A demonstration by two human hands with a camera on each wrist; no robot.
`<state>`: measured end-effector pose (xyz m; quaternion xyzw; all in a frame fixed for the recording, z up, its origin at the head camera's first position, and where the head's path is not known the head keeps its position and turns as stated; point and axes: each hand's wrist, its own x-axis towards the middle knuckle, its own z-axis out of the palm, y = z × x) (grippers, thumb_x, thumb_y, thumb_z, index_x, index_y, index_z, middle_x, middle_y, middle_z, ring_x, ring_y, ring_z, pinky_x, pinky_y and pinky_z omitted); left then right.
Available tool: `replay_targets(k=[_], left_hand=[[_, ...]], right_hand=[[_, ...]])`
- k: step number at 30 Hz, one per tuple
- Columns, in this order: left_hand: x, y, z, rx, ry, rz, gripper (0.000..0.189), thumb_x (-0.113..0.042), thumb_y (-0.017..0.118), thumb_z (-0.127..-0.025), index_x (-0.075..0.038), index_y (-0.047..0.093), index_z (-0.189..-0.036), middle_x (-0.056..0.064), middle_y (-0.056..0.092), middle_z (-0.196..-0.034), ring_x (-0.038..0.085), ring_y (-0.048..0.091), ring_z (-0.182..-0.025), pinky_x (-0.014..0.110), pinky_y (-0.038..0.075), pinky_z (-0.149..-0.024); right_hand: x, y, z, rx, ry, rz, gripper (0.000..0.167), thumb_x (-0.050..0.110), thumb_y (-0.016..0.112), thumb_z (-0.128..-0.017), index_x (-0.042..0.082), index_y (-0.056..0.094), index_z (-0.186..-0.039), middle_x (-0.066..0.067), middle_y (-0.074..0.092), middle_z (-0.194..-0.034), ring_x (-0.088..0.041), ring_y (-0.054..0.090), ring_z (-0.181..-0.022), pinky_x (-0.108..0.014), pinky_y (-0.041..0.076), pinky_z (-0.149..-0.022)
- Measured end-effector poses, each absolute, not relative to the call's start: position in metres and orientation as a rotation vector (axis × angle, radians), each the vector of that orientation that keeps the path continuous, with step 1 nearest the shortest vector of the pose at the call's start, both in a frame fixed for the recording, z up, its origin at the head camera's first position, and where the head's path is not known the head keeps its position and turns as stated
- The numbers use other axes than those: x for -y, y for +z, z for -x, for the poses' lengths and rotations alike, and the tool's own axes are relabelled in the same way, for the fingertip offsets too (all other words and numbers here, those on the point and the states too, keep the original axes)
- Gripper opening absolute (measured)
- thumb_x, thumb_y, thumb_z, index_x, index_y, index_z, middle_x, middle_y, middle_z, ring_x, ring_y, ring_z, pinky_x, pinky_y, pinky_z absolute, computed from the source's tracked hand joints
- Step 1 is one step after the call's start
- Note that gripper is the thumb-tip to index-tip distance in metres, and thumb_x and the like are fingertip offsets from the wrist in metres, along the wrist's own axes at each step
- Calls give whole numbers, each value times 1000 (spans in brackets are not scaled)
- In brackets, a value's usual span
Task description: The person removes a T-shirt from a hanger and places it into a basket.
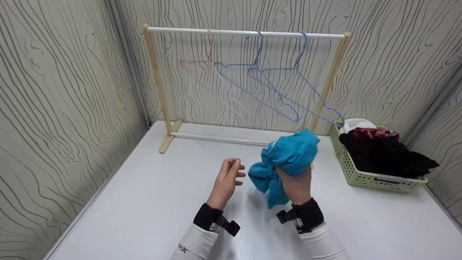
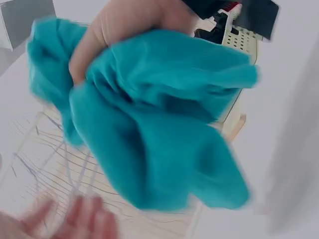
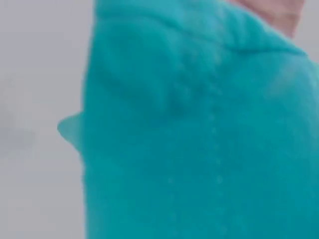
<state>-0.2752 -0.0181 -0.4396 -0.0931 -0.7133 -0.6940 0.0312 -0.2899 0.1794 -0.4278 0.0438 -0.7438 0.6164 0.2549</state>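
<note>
My right hand (image 1: 297, 186) grips a bunched turquoise garment (image 1: 294, 150) above the table, right of centre. Its folds cover most of those fingers. The cloth's exact kind cannot be made out. To its left, my left hand (image 1: 227, 178) holds nothing, its fingers loosely bent and a little apart from the fabric. In the left wrist view the crumpled turquoise cloth (image 2: 154, 144) hangs from the right hand (image 2: 129, 30), while blurred left fingers (image 2: 89, 219) show at the bottom. Turquoise fabric (image 3: 199, 139) with a stitched seam fills most of the right wrist view.
Behind the hands stands a wooden-legged rack with a white rail (image 1: 231, 32). From it hang a pink hanger (image 1: 196, 61) and two blue hangers (image 1: 234, 65). On the right, a green basket (image 1: 348, 169) holds black, red-patterned and white cloth. Patterned walls enclose the white table (image 1: 144, 202).
</note>
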Motion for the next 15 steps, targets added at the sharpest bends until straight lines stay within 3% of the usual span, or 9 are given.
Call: replay_targets(k=[3, 6, 8, 12, 15], left_hand=[[14, -443, 274, 2294, -2261, 240, 64, -53, 34, -110, -8, 34, -156, 24, 50, -149, 40, 64, -124, 47, 60, -93], [11, -445, 271, 2289, -2384, 393, 73, -58, 30, -109, -13, 18, -165, 23, 33, -164, 48, 53, -137, 57, 56, -99], [10, -445, 270, 2217, -2454, 510, 70, -56, 29, -110, -14, 17, -165, 21, 28, -166, 47, 48, -140, 62, 51, -104], [12, -444, 268, 2040, -2518, 649, 62, -44, 32, -112, -9, 22, -162, 19, 33, -162, 36, 44, -141, 60, 41, -115], [14, -444, 267, 1977, -2518, 705, 60, -35, 37, -112, -6, 20, -162, 18, 30, -164, 33, 39, -145, 58, 33, -121]], right_hand=[[-182, -421, 285, 1962, 1635, -98, 36, 6, 79, -87, -2, 51, -109, 8, 56, -94, -12, 51, -95, -36, 38, -96], [-178, -418, 280, 1932, 1749, -113, 31, 6, 78, -88, 3, 54, -107, 11, 59, -94, -11, 53, -96, -34, 38, -95], [-175, -419, 278, 1891, 1911, -175, 26, 3, 74, -91, 6, 55, -108, 9, 62, -97, -14, 56, -99, -33, 41, -98], [-169, -427, 277, 1889, 2244, -315, 21, 5, 63, -98, 12, 54, -116, 7, 65, -109, -15, 57, -109, -30, 43, -104], [-169, -435, 276, 1944, 2447, -331, 32, 17, 57, -102, 13, 47, -132, 9, 61, -122, -14, 54, -117, -29, 43, -108]])
